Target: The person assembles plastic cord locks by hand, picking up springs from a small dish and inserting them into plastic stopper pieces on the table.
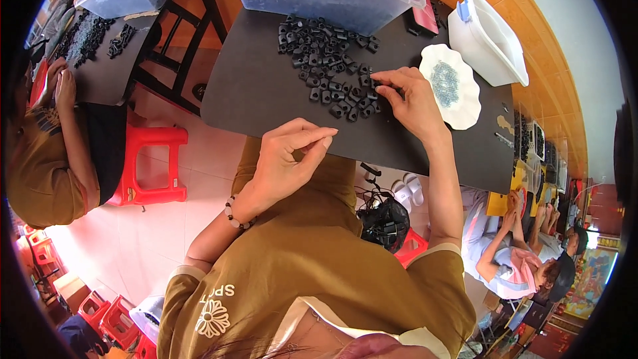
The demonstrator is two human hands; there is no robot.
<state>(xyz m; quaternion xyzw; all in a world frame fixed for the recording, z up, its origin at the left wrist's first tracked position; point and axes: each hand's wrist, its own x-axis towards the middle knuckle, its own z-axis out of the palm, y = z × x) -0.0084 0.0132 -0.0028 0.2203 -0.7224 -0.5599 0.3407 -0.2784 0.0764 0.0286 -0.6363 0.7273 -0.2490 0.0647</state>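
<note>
Black, stubby, hollow-looking pieces (314, 43) lie in a loose heap on the dark, smooth table (239, 73) before you. Your right grip (413, 101) is narrow, fingertips at the heap's right edge; whether it holds a piece, I cannot tell. Your left grip (286, 159) is drawn to a thumb-and-forefinger pinch, on your side of the heap, apart from it; anything tiny within cannot be made out. Right of your right grip: a white, scalloped dish (470, 113) with small, pale, glassy-looking bits (444, 84). Beyond the heap: a bluish, translucent plastic bin (306, 0).
</note>
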